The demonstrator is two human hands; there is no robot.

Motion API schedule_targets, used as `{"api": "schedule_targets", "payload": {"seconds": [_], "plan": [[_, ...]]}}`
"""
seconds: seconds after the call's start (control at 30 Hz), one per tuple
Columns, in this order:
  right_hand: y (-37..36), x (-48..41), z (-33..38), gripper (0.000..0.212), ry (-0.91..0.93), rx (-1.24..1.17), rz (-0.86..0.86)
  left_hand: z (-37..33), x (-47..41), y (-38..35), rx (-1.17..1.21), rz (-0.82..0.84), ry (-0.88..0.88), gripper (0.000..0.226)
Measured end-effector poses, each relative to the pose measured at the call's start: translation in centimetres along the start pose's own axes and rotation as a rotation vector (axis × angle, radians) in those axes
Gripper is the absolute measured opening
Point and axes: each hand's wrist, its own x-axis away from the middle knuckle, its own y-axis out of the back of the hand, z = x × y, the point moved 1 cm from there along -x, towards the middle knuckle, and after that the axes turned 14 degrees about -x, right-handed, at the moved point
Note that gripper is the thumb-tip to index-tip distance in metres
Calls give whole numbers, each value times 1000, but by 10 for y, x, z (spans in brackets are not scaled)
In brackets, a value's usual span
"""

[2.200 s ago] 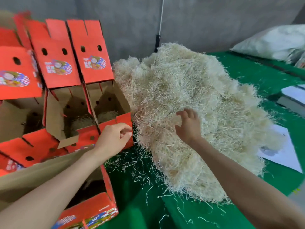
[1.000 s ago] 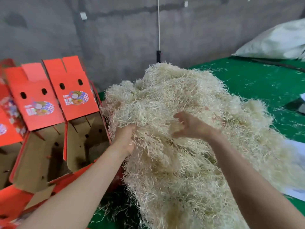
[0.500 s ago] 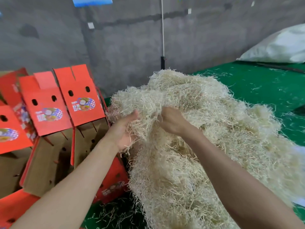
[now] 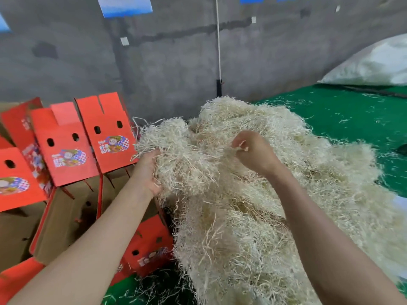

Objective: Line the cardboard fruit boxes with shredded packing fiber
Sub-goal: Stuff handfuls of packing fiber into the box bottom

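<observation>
Both hands in the fiber (image 4: 286, 183), heaped on the green table (image 4: 352, 119). With the left hand (image 4: 146, 170), gripping a clump at the heap's left edge: palm turned inward, thumb on top, fingers sunk among the strands. With the right hand (image 4: 253, 150), pinching a few strands near the top of the heap, fingers curled tight. Just left of the heap, red boxes (image 4: 66, 146) standing open side by side, lids raised, two oval holes and a printed label on each lid, brown inner walls showing; too dark inside to tell whether lined. Nearest of them touching the heap's lower left edge. Behind, a grey wall (image 4: 165, 62) with a white cord (image 4: 218, 40) hanging down it. Far right on the table, a white sack (image 4: 374, 64). Loose strands scattered over the green.
</observation>
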Motion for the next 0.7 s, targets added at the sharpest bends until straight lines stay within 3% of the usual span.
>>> {"api": "schedule_targets", "payload": {"seconds": [0.07,0.17,0.27,0.37,0.43,0.5,0.57,0.63,0.7], "plan": [[-9,0,-17,13,-37,283,177,-3,1,2,20,-36,15,20],[-26,9,-44,28,-269,486,490,-6,4,4,12,-58,36,19],[-24,12,-44,25,-299,535,400,-6,6,9,-12,-90,61,28],[-19,10,-14,9,12,386,115,-9,11,11,-29,-50,14,18],[-29,14,12,18,114,148,262,-10,13,13,-43,-38,0,20],[-48,16,18,22,68,222,451,-11,12,15,-36,-47,-12,36],[-55,9,2,24,-10,375,399,-11,14,16,-38,-53,-5,36],[-49,3,-17,26,-120,430,314,-7,17,15,-57,-44,26,17],[-45,2,-31,35,-186,458,352,-2,20,15,-87,-42,70,7]]}}
